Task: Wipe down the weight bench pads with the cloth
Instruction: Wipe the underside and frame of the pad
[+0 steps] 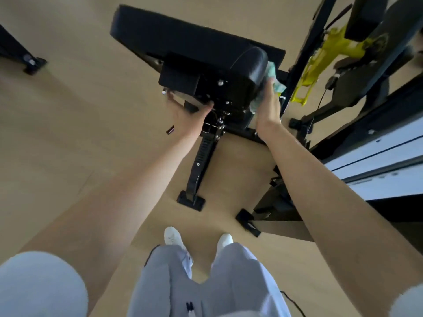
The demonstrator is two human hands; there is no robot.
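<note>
We look down at the weight bench (pixel 196 49), its black pads raised ahead of our feet on the tan floor (pixel 68 133). Our right hand (pixel 269 106) presses the pale green cloth (pixel 273 76) flat against the right side of the near pad (pixel 240 72); its fingers look straight, the cloth bunched under and just past the fingertips, though blur leaves the grip uncertain. Our left hand (pixel 190 110) reaches beneath the pad's left side, fingers spread and relaxed, touching the frame (pixel 206 152) just beyond the thumb.
</note>
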